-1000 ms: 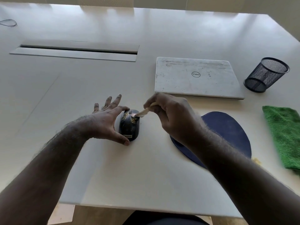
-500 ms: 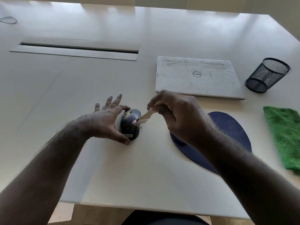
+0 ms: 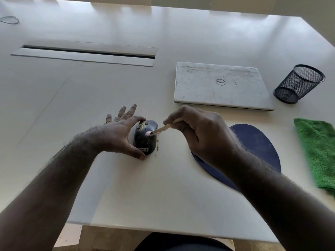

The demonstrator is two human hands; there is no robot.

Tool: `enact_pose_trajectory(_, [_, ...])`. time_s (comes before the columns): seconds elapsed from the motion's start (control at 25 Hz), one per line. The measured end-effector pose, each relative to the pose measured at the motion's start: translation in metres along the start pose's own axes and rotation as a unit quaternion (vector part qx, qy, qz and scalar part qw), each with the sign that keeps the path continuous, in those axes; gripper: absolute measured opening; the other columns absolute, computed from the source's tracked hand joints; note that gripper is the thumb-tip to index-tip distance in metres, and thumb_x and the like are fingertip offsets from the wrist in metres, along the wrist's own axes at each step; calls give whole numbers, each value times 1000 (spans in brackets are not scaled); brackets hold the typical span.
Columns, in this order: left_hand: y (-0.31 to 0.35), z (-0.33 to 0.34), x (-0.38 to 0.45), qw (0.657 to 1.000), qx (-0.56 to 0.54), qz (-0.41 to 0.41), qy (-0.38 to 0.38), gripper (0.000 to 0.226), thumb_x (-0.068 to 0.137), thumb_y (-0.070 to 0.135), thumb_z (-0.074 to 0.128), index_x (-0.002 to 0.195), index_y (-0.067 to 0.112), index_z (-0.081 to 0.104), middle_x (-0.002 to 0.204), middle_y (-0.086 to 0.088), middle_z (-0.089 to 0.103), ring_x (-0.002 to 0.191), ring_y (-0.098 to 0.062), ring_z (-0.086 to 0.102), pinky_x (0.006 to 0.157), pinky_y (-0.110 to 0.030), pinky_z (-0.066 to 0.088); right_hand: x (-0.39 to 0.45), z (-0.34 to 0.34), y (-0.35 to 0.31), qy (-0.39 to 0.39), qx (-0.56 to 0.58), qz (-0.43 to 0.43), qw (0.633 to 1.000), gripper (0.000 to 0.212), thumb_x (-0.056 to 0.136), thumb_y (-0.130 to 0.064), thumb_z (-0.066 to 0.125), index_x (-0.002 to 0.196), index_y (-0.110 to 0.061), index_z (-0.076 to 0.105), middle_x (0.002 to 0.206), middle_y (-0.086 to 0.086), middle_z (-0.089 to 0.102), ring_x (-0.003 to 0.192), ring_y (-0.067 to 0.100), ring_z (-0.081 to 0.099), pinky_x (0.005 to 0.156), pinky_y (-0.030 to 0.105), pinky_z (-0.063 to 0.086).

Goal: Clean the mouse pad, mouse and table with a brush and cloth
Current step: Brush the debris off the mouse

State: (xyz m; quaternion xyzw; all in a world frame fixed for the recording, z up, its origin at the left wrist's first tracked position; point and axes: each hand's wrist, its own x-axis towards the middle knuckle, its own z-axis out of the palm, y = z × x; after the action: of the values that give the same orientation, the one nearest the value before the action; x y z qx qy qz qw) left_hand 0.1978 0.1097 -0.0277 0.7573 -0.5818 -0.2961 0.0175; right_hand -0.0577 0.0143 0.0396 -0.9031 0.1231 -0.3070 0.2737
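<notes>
A person's left hand [image 3: 123, 132] pinches a dark mouse [image 3: 145, 138] between thumb and forefinger on the white worktop [image 3: 126, 187]. The right hand [image 3: 197, 131], closed around a small brush [image 3: 159, 130], lays its bristles on the mouse, beside what look like crumbs [image 3: 157, 144]. Right of the mouse lie a blue mouse pad [image 3: 257, 142] and, farther off, a green cloth [image 3: 319, 151].

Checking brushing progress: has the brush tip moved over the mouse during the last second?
Yes. The brush tip slid from the mouse's far end toward its near, logo end.
</notes>
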Motion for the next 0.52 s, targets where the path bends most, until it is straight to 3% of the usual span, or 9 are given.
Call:
enact_pose_trajectory(0.12, [0, 0, 0, 1000, -3, -2, -1, 130, 39, 82, 73, 147, 43, 13, 155, 13, -32, 136, -14, -38, 111, -55, -20, -7, 4, -3, -28, -3, 13, 1000, 10, 97, -17, 60, 102, -20, 67, 90, -12, 69, 74, 8, 64, 60, 35, 55])
enact_pose_trajectory(0.36, [2, 0, -2, 1000, -8, -9, 0, 127, 42, 76, 77, 147, 43, 14, 155, 12, -31, 136, -14, -37, 112, -57, -19, -5, 2, -8, -8, -2, -2, 1000, 12, 98, -19, 58, 102, -17, 69, 89, -17, 65, 72, 0, 60, 62, 26, 54])
enact_pose_trajectory(0.52, [5, -1, -4, 1000, -10, -11, 4, 127, 43, 76, 78, 147, 42, 15, 156, 12, -30, 138, -14, -36, 113, -57, -17, -8, 3, -9, -31, -14, 9, 999, 11, 95, -13, 61, 100, -20, 68, 88, -13, 68, 72, 8, 63, 59, 33, 54])
